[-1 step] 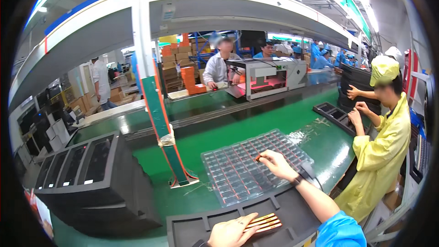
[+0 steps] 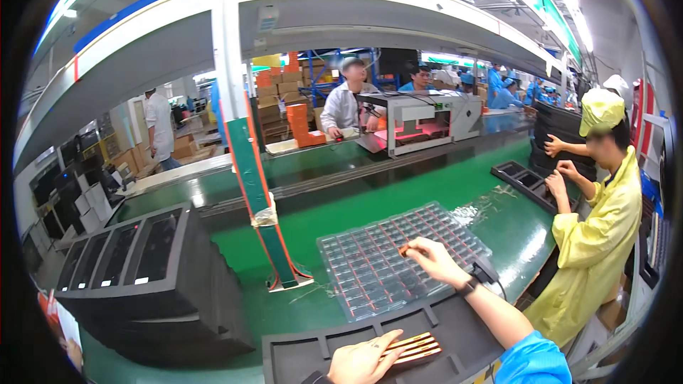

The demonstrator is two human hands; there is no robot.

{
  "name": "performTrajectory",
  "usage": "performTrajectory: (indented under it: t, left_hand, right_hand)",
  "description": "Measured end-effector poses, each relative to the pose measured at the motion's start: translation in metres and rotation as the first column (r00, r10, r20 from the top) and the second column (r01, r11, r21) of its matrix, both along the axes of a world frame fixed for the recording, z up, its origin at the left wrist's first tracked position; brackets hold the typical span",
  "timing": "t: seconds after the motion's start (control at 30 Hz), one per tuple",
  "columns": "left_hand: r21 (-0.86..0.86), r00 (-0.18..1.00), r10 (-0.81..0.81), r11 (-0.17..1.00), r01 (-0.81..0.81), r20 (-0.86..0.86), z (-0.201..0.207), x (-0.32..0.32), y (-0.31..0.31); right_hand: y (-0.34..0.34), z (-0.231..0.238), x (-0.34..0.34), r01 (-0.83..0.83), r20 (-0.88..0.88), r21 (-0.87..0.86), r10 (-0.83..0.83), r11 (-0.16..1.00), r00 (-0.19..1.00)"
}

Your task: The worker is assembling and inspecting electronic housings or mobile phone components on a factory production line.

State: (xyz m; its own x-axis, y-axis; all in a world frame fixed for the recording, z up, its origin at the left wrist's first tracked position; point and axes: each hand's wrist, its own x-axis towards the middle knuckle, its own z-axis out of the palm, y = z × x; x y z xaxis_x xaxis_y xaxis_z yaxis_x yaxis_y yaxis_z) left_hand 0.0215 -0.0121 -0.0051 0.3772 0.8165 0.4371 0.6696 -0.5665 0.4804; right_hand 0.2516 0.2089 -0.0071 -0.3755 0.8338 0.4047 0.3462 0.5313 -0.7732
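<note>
Over the middle of a clear plastic tray divided into many small cells, my right hand pinches a small orange-brown piece. Its exact kind is too small to make out. My left hand lies lower down, its fingers and thumb closed around the left end of several thin orange-and-black strips lying side by side. These strips are above a black foam tray with shallow recesses, at the near edge of the green bench. Thin orange-red lines run between some cells of the clear tray.
Tall black foam trays are stacked at the left. A taped post rises beyond the clear tray. At the right, a co-worker in a yellow coat handles a black tray. A grey machine stands across the bench.
The view has shifted slightly. My right hand, still pinching the small piece, has barely moved over the clear tray. My left hand stays on the strips.
</note>
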Motion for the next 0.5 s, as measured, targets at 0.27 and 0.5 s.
performTrajectory:
  t: [0.27, 0.5]
  left_hand:
    - [0.050, 0.959, 0.185, 0.978, -0.200, 0.215, -0.010, 0.012, 0.001]
    - [0.094, 0.954, 0.154, 0.979, -0.183, 0.257, -0.018, 0.007, 0.004]
  right_hand:
    - [-0.149, 0.028, -0.019, -0.417, -0.039, -0.010, 0.416, 0.909, 0.908]
    - [-0.169, 0.026, -0.018, -0.439, -0.191, -0.198, 0.405, 0.876, 0.894]
